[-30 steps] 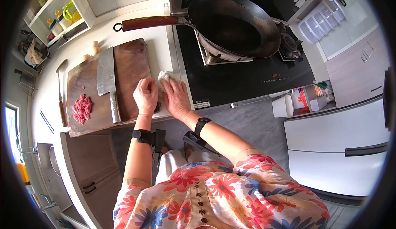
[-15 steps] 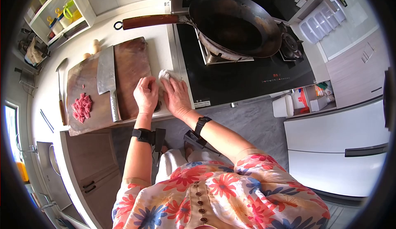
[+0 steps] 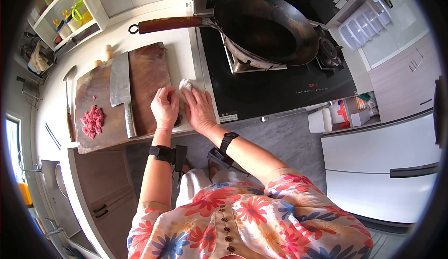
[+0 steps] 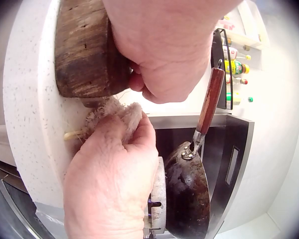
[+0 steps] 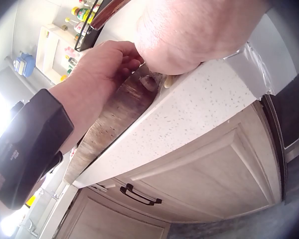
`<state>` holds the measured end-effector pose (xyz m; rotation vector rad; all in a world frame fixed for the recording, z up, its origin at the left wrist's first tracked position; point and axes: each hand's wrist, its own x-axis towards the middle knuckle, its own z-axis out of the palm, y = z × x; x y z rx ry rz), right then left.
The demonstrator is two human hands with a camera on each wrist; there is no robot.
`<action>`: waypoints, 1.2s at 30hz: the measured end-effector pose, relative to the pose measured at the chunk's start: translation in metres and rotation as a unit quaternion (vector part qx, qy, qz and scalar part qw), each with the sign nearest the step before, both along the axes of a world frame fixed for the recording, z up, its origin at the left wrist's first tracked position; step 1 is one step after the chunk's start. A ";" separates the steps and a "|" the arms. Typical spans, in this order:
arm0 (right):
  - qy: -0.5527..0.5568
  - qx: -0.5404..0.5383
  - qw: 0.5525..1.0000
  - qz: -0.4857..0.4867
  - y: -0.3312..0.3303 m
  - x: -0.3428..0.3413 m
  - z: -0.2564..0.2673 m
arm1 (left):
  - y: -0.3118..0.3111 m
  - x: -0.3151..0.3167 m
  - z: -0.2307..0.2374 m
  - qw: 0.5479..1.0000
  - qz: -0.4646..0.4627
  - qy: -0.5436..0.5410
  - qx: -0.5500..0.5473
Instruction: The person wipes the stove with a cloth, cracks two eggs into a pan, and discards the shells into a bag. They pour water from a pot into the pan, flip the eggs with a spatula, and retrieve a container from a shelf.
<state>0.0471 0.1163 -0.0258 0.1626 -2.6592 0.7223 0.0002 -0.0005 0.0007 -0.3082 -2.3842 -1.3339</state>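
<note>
My right hand [image 3: 199,110] presses a white cloth [image 3: 185,84] onto the counter between the cutting board and the stove. The left wrist view shows the right thumb and fingers [image 4: 112,174] pinching this fluffy cloth [image 4: 132,117]. A thin pale-yellow end [image 4: 72,134] pokes out beside it. My left hand [image 3: 165,109] has curled fingers and lies over the right edge of the thick wooden cutting board [image 3: 149,72], nothing showing in its grasp. On the board lie a cleaver [image 3: 121,84] and chopped red meat [image 3: 93,122].
A large wok [image 3: 261,30] sits on the black stove [image 3: 275,89], its wooden handle [image 3: 170,24] over the counter. Eggs [image 3: 108,53] lie behind the board and a ladle [image 3: 69,105] left of it. Cabinets [image 3: 100,184] and the counter's front edge are close to the body.
Both hands keep their place and hold. Only a very slight shift of the whole view shows across the head frames.
</note>
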 end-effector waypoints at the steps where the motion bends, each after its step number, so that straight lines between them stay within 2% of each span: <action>1: -0.003 0.000 1.000 0.000 0.000 0.000 0.000 | 0.000 0.000 0.001 1.000 0.001 0.001 0.000; 9: 0.041 -0.019 0.999 0.012 0.001 -0.004 -0.004 | 0.001 0.001 0.002 1.000 0.008 0.005 -0.011; 12: 0.036 -0.010 0.999 0.005 -0.001 -0.004 -0.005 | 0.000 0.001 0.001 1.000 0.018 0.016 -0.019; 17: 0.015 0.009 1.000 0.005 0.002 -0.005 -0.007 | 0.001 0.000 0.001 0.999 0.008 -0.027 -0.043; 19: 0.016 0.015 1.000 0.004 0.002 -0.005 -0.007 | -0.002 -0.002 0.004 0.998 -0.013 -0.027 -0.051; 23: 0.000 0.016 1.000 -0.002 0.001 -0.004 -0.005 | -0.021 -0.007 0.014 0.988 -0.125 -0.079 -0.040; 27: 0.017 0.039 0.999 -0.002 0.001 -0.004 -0.007 | -0.069 -0.010 0.066 0.967 -0.225 -0.059 -0.103; 28: 0.022 0.043 0.999 -0.002 0.001 -0.004 -0.007 | -0.087 -0.011 0.081 0.966 -0.232 -0.037 -0.107; 31: 0.030 0.050 0.998 0.001 0.001 -0.005 -0.004 | -0.156 -0.019 0.106 0.961 -0.233 -0.095 -0.114; 32: 0.032 0.054 0.998 -0.004 -0.001 -0.004 0.000 | -0.180 -0.023 0.116 0.961 -0.214 -0.071 -0.162; 33: 0.037 0.046 0.998 -0.002 -0.002 -0.005 0.004 | -0.204 -0.025 0.121 0.966 -0.184 -0.120 -0.135; 34: 0.023 0.035 0.999 -0.005 -0.001 -0.007 0.007 | -0.232 -0.032 0.123 0.959 -0.174 -0.127 -0.183; 35: 0.009 0.023 1.000 -0.007 0.000 -0.009 0.008 | -0.253 -0.032 0.132 0.948 -0.132 -0.265 -0.114; 36: 0.028 -0.025 0.999 -0.001 0.001 -0.014 0.008 | -0.281 -0.041 0.123 0.963 -0.120 -0.130 -0.203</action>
